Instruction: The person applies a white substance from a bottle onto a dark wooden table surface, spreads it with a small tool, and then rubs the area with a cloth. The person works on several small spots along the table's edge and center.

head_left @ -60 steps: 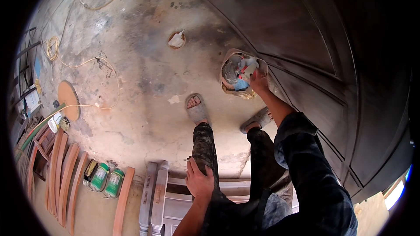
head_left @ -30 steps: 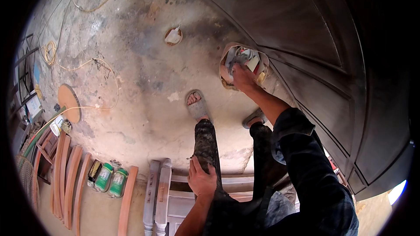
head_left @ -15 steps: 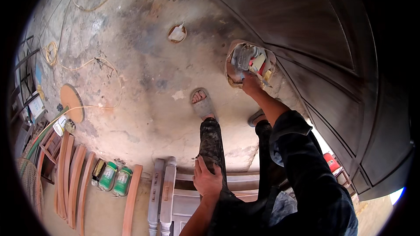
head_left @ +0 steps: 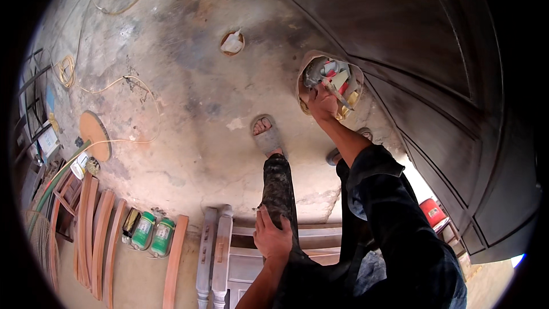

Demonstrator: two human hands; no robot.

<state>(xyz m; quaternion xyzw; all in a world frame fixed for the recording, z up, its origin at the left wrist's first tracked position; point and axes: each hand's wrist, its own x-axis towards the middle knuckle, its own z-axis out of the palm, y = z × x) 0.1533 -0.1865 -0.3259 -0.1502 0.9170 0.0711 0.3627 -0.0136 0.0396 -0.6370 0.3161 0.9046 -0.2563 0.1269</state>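
Observation:
My right hand [head_left: 323, 103] reaches into an open, pale-rimmed container [head_left: 302, 64] on the floor, at the foot of the dark wooden furniture. Its fingers look apart among the contents, though the tips are partly hidden. Around them lie grey material [head_left: 314, 72], a flat cream piece [head_left: 338, 79], red bits and a thin blade-like strip [head_left: 343, 99]. I cannot make out the exact kind of most of these. My left hand [head_left: 271, 234] rests on my left knee, fingers loosely spread over the dark, stained trouser leg.
Dark panelled furniture [head_left: 417, 28] rises on the right. A round dish [head_left: 231, 50] with a white item lies ahead. At left are a brown disc [head_left: 95, 135], a cord [head_left: 67, 71], curved wooden slats [head_left: 102, 234] and green-and-clear jars [head_left: 163, 237]. Turned wooden posts [head_left: 221, 252] lie near me.
My right hand has shifted slightly left and farther into the container. The grey material and other contents around it have moved. My left hand stays on the knee.

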